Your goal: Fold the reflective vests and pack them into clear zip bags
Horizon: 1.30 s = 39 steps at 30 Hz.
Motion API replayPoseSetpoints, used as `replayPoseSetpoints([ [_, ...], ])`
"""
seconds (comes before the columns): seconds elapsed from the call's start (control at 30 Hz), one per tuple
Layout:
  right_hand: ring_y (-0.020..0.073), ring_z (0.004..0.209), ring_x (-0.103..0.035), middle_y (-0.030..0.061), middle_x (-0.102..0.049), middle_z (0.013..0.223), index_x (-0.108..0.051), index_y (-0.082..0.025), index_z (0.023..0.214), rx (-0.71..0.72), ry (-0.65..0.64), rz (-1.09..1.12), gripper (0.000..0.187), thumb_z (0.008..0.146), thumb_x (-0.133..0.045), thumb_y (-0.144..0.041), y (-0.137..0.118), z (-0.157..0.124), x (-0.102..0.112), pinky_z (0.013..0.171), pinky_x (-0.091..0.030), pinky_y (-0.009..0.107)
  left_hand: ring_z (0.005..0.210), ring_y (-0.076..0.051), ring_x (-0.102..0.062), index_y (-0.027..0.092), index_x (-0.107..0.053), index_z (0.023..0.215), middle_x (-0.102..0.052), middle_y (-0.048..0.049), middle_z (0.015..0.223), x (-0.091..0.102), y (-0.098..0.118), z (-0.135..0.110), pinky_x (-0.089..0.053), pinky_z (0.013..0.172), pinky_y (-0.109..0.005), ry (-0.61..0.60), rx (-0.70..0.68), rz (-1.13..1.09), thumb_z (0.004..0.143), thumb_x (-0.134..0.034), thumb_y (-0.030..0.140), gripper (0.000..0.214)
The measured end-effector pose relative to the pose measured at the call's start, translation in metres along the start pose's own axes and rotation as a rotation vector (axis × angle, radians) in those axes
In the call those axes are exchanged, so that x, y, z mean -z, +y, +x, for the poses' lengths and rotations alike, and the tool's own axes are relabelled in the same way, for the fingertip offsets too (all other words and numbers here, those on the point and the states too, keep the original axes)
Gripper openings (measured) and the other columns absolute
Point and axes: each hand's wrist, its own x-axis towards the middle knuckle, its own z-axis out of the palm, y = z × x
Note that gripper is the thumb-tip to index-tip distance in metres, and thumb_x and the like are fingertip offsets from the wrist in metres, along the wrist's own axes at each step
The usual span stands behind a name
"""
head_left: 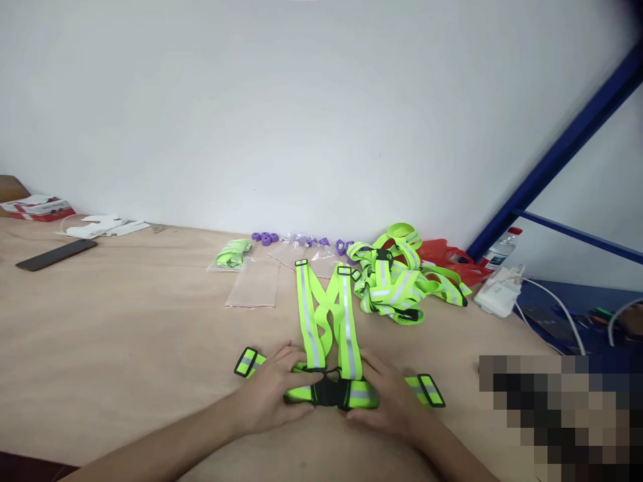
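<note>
Pressing flat, the left hand (274,395) and right hand (389,402) rest on the neon harness (326,314), fingers (284,360) spread open and gripping nothing, flanking its black buckle (329,393). The harness lies stretched across the tan surface (125,335), beside a heap of straps (396,281).

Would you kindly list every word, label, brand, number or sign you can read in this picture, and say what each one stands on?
No text here can be read as it stands.
red-and-white box: some print on it, too blurred to read.
bottle: the label is too small and blurred to read.
white charger: no marking can be made out.
reflective harness: stripes only, no lettering to be seen.
</note>
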Motion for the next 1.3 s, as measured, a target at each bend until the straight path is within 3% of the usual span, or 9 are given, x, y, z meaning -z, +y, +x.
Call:
replayPoseSetpoints([
  [0.23,0.0353,0.120,-0.058,0.0174,-0.063,0.130,-0.066,-0.020,0.127,0.031,-0.037,0.017,0.065,0.077,-0.076,-0.060,0.000,0.001,0.003,0.103,-0.047,0.048,0.112,-0.030,-0.059,0.033,-0.057,0.139,-0.066,-0.0093,0.121,0.004,-0.007,-0.003,-0.037,0.112,-0.054,-0.034,-0.046,0.179,0.089,-0.068,0.051,0.054],
  [0.4,0.0320,0.116,-0.059,0.0157,-0.064,0.126,-0.065,-0.021,0.130,0.092,-0.002,0.099,0.057,0.089,-0.061,-0.061,0.001,0.002,0.007,0.099,-0.049,0.045,0.102,-0.029,-0.061,0.028,-0.047,0.146,-0.064,-0.0122,0.115,0.023,-0.003,0.001,-0.051,0.090,-0.044,0.092,-0.075,0.263,0.095,-0.057,0.041,0.054],
  [0.53,0.0261,0.103,-0.062,0.0121,-0.068,0.109,-0.070,-0.021,0.108,0.121,0.110,0.166,0.032,0.100,-0.049,-0.044,0.000,0.002,0.010,0.089,-0.051,0.038,0.114,-0.026,-0.059,0.022,-0.050,0.140,-0.064,-0.0122,0.121,0.024,0.010,0.022,-0.041,0.110,-0.047,0.053,-0.369,0.252,0.094,-0.053,0.028,0.047],
  [0.7,0.0180,0.077,-0.062,0.0050,-0.064,0.083,-0.061,-0.021,0.080,0.009,0.290,0.222,0.033,0.104,-0.040,-0.029,0.000,0.000,0.007,0.071,-0.049,0.029,0.134,-0.025,-0.049,0.018,-0.060,0.126,-0.062,-0.0109,0.132,0.009,0.010,0.059,-0.024,0.124,-0.043,-0.125,-0.668,0.234,0.098,-0.050,0.036,0.035],
  [0.83,0.0169,0.069,-0.059,0.0025,-0.060,0.070,-0.054,-0.021,0.069,-0.052,0.312,0.197,0.038,0.103,-0.041,-0.031,0.002,-0.001,0.003,0.064,-0.046,0.028,0.140,-0.026,-0.043,0.019,-0.062,0.126,-0.059,-0.0103,0.139,0.002,0.002,0.071,-0.022,0.124,-0.044,-0.231,-0.663,0.203,0.097,-0.049,0.041,0.038],
  [0.97,0.0172,0.068,-0.060,0.0030,-0.061,0.069,-0.055,-0.021,0.067,-0.114,0.279,0.231,0.042,0.103,-0.040,-0.035,0.002,-0.006,0.002,0.064,-0.046,0.027,0.145,-0.028,-0.039,0.019,-0.059,0.135,-0.040,-0.0083,0.158,-0.003,0.000,0.064,-0.028,0.122,-0.040,-0.314,-0.589,0.111,0.094,-0.053,0.047,0.049],
  [1.07,0.0170,0.068,-0.061,0.0029,-0.061,0.069,-0.056,-0.021,0.066,-0.119,0.283,0.273,0.042,0.102,-0.042,-0.036,0.000,-0.013,0.003,0.064,-0.047,0.027,0.148,-0.030,-0.033,0.019,-0.054,0.141,-0.029,-0.0076,0.164,-0.005,0.005,0.058,-0.020,0.126,-0.044,-0.350,-0.572,0.074,0.094,-0.054,0.050,0.056],
  [1.17,0.0166,0.066,-0.062,0.0028,-0.062,0.069,-0.057,-0.021,0.066,-0.108,0.283,0.288,0.041,0.101,-0.043,-0.036,-0.004,-0.023,0.004,0.062,-0.047,0.026,0.151,-0.030,-0.026,0.018,-0.053,0.143,-0.025,-0.0081,0.165,-0.008,0.012,0.055,-0.012,0.127,-0.044,-0.375,-0.588,0.056,0.094,-0.056,0.049,0.058],
  [1.3,0.0175,0.067,-0.063,0.0036,-0.063,0.069,-0.060,-0.021,0.066,-0.190,0.263,0.324,0.043,0.101,-0.043,-0.040,-0.010,-0.039,0.004,0.062,-0.049,0.026,0.152,-0.030,-0.023,0.021,-0.051,0.146,-0.026,-0.0069,0.165,-0.015,0.018,0.054,-0.015,0.127,-0.045,-0.416,-0.587,0.018,0.093,-0.056,0.047,0.059],
])
